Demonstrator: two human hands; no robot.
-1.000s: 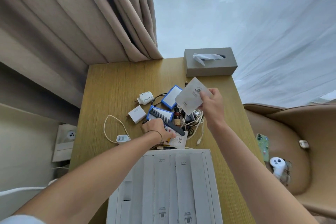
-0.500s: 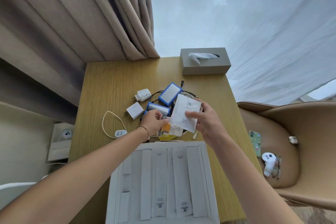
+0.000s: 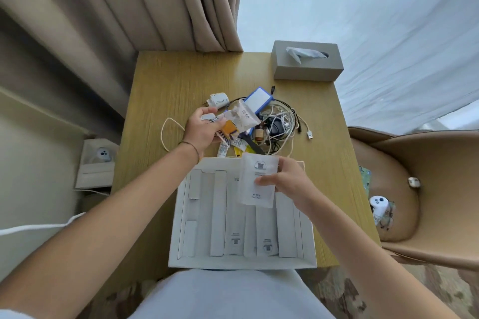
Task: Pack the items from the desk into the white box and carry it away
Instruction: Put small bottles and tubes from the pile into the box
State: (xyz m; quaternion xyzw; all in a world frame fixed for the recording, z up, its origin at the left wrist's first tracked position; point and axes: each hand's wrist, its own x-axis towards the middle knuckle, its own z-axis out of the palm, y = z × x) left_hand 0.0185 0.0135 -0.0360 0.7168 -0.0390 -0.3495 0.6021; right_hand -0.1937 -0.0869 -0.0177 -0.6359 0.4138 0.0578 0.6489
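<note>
On the wooden counter (image 3: 160, 90), left hand (image 3: 201, 128) in a closed grip on a clear packet bundle (image 3: 239, 118) over the cable pile (image 3: 281, 124), right hand (image 3: 287, 181) pinching a white sachet (image 3: 255, 179) above the open white box (image 3: 181, 215), grey tissue box (image 3: 307, 62) far right.

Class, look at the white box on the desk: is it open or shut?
Open. The white box has no lid on; its long dividers and flat packets show inside, and the right hand holds a white sachet over it.
</note>
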